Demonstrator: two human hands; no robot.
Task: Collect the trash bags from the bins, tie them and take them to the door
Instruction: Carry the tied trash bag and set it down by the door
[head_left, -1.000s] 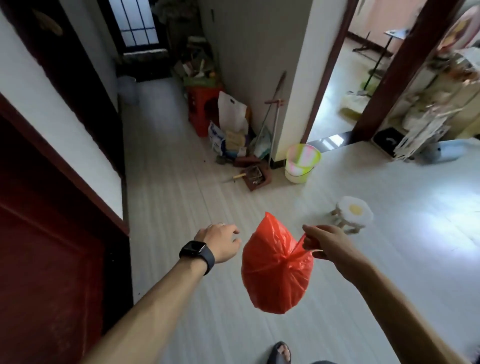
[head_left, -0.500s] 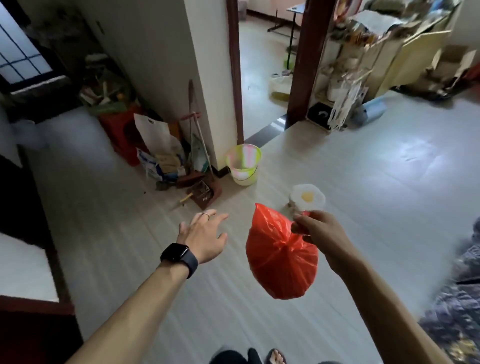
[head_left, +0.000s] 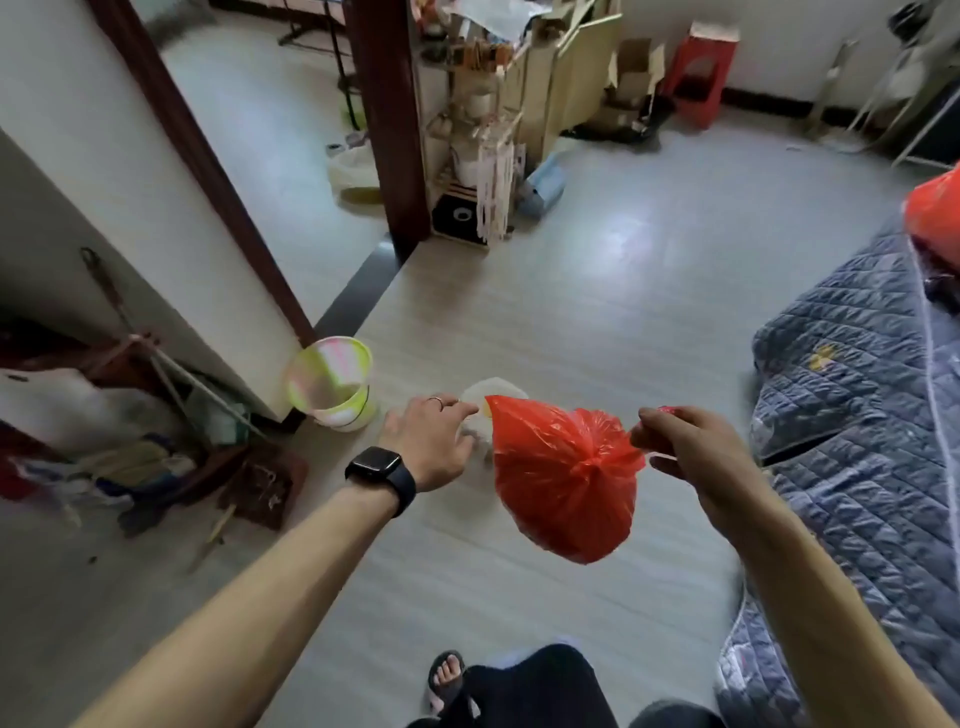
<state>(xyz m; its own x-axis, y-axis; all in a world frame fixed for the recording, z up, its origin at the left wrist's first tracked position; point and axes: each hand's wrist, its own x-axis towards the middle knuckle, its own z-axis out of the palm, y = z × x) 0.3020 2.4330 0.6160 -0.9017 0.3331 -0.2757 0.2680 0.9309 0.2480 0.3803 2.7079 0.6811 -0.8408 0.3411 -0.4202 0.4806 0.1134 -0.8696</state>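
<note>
A full red trash bag (head_left: 563, 475) hangs in the air in front of me, its neck twisted to the right. My right hand (head_left: 691, 452) pinches that neck. My left hand (head_left: 428, 441), with a black watch on the wrist, reaches forward just left of the bag with relaxed fingers and holds nothing. A small yellow-green bin (head_left: 332, 382) with a clear liner stands on the floor by the wall corner. A second red bag (head_left: 935, 213) lies on the bed at the right edge.
A bed with a grey quilt (head_left: 857, 415) fills the right side. A small white stool (head_left: 480, 415) stands on the floor behind the bag. Brooms, a dustpan (head_left: 265, 486) and clutter lie at the left wall. A doorway with a dark frame (head_left: 387, 124) opens ahead, beside a cluttered shelf (head_left: 483, 156).
My view has swung right, away from the hallway towards the bedroom and bed. The bag stays in my right hand; my left hand has opened and reached forward.
</note>
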